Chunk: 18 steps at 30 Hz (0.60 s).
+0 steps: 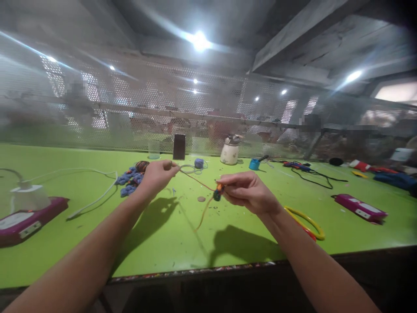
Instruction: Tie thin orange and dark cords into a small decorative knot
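Observation:
Between thumb and fingers, my right hand [249, 191] pinches a small knotted yarn piece [217, 194] in dark blue and orange. A loose yellowish yarn tail hangs down from it. From the same piece a reddish yarn strand [197, 179] runs up and left, taut, to my left hand [159, 176], whose fingertips are closed on it. Both hands are above the green table [163, 252]. Partly behind my left hand lie several blue crocheted pieces [127, 190] and a dark multicoloured yarn ball [142, 166].
A phone [179, 147], a clear cup [153, 150], a white jug [229, 152] and a blue pot [254, 164] stand toward the back. Purple power strips [361, 208] lie at both sides. A yellow-handled tool [306, 221] is beside my right forearm. A perforated screen [208, 104] rises behind.

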Motion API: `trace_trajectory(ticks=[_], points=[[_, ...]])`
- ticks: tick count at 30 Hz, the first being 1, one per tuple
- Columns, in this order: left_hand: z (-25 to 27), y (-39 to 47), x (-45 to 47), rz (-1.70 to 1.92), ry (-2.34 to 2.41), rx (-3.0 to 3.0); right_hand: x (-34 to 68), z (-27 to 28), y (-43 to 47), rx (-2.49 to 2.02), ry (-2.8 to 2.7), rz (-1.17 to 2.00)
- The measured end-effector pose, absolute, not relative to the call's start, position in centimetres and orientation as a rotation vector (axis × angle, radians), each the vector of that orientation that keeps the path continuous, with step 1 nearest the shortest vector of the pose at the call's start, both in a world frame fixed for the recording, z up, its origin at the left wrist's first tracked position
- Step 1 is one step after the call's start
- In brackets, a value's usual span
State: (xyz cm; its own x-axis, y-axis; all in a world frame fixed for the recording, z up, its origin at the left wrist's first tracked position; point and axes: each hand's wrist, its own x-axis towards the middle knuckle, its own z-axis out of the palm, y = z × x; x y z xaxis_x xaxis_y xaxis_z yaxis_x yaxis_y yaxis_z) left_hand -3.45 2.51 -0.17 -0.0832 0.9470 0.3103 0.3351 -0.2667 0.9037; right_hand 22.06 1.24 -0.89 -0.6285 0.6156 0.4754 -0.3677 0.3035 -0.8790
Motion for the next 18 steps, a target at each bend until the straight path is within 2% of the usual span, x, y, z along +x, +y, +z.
trace_trajectory(ticks=[4,10,15,18], points=[[1.3,1.6,-4.3,1.384,1.544,1.769,23.6,0.0,2.3,-0.283,-1.626,1.379],[2.1,0.9,-4.6,1.454,1.501,1.801,25.8,1.1,3.5,-0.379,-1.504,1.117],[2.4,0.3,-4.7,1.404,1.106,1.689,26.4,1.0,4.1,-0.327,-1.496,1.174],[2.9,-0.7,-4.4,1.512,0.833,1.592,26.1,0.7,4.2,-0.325,-1.521,1.217]])
